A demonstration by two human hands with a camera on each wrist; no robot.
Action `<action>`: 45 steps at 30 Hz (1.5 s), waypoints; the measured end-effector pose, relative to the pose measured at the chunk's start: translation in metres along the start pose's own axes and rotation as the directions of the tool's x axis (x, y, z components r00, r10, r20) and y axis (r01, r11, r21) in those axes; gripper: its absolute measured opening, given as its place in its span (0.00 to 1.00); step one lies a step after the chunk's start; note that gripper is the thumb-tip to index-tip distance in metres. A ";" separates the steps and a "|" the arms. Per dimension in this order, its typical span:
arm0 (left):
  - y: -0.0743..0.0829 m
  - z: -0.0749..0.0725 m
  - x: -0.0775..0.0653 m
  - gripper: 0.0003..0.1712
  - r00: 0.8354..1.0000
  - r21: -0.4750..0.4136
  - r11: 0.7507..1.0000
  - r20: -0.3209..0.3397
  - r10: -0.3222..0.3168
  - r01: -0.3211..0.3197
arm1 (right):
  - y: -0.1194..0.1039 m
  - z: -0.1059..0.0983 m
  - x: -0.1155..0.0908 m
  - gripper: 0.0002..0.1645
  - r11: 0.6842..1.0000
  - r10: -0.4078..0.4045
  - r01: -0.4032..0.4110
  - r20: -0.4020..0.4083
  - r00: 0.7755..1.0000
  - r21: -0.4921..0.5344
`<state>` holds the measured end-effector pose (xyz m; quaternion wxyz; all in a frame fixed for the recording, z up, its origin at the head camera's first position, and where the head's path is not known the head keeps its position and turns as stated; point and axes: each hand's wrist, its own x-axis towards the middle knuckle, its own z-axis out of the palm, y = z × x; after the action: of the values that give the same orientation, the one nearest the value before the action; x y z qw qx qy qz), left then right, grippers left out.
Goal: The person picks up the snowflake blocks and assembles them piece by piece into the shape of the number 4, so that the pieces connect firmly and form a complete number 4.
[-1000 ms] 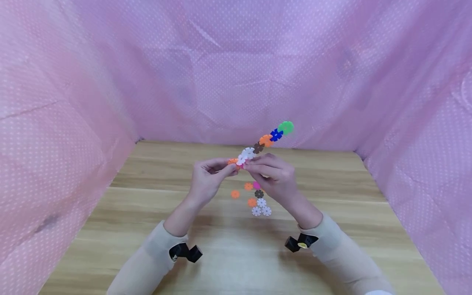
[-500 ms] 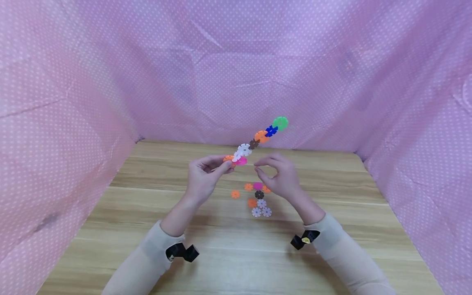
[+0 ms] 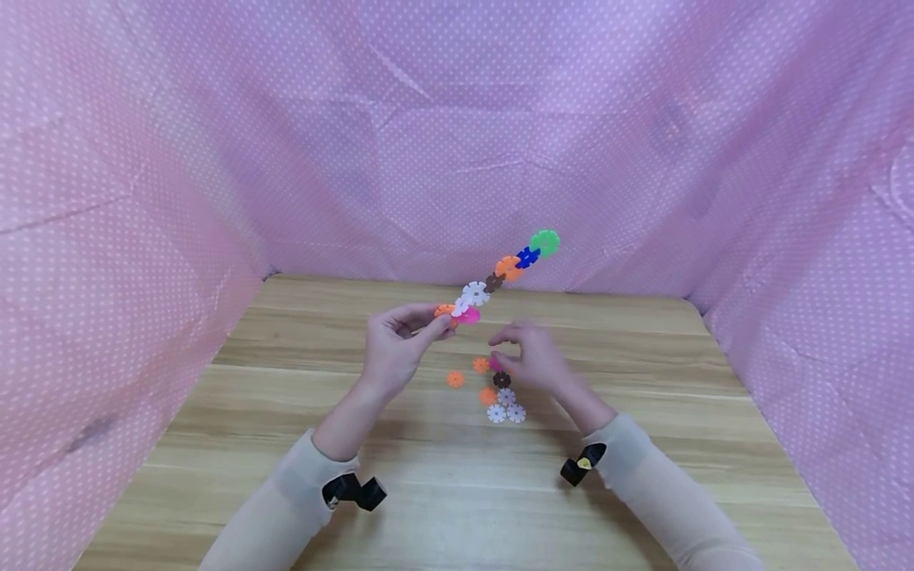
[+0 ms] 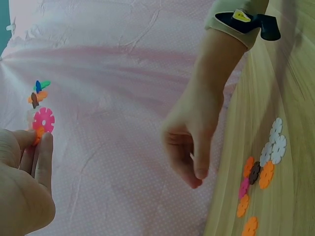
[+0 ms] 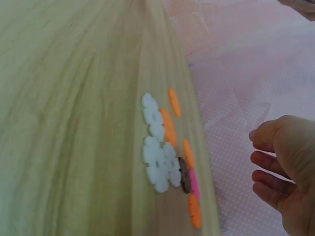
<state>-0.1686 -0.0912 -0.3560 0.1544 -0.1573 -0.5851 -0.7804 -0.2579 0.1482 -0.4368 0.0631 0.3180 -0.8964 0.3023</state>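
Observation:
My left hand [image 3: 393,353] pinches an orange notched snowflake disc [image 3: 444,311] at the lower end of a linked chain held above the table. White discs [image 3: 475,293], a brown disc [image 3: 495,283], another orange disc [image 3: 508,268], a blue disc [image 3: 528,257] and a green disc [image 3: 546,243] slant up to the right. A pink disc [image 4: 44,120] joins the chain beside the pinched one. My right hand [image 3: 539,358] hovers over the loose discs, thumb and fingers apart, holding nothing; it hides part of that group.
Loose on the wooden table [image 3: 457,507] lie a pink disc [image 3: 496,363], a brown disc [image 3: 502,380], white discs [image 3: 516,413] and several orange discs [image 3: 455,379]. Pink dotted cloth [image 3: 457,159] walls the back and both sides. Each wrist carries a black camera [image 3: 371,493].
My right hand has let go of the pink disc on the chain, drawn back right, then come down toward the loose discs. My left hand still holds the chain, shifted slightly left.

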 end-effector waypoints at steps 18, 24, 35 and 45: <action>-0.004 -0.003 -0.001 0.12 1.000 0.027 1.000 0.026 -0.003 0.002 | 0.010 0.027 -0.006 0.11 0.989 0.132 -0.114 0.198 0.971 -0.098; -0.005 -0.004 -0.001 0.11 0.999 0.035 0.999 0.034 0.007 -0.009 | 0.012 0.030 -0.006 0.10 0.986 0.131 -0.110 0.175 0.976 -0.126; -0.005 -0.002 0.000 0.14 0.999 0.010 1.000 0.033 -0.005 0.005 | 0.018 0.028 -0.005 0.10 0.988 0.124 -0.106 0.167 0.978 -0.113; -0.004 -0.003 0.001 0.14 1.000 0.025 1.000 0.008 -0.017 0.017 | 0.008 0.008 0.001 0.05 0.968 0.188 -0.206 0.131 0.973 0.141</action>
<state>-0.1716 -0.0931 -0.3596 0.1474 -0.1536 -0.5969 -0.7736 -0.2635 0.1478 -0.4472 -0.0446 0.2480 -0.8998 0.3561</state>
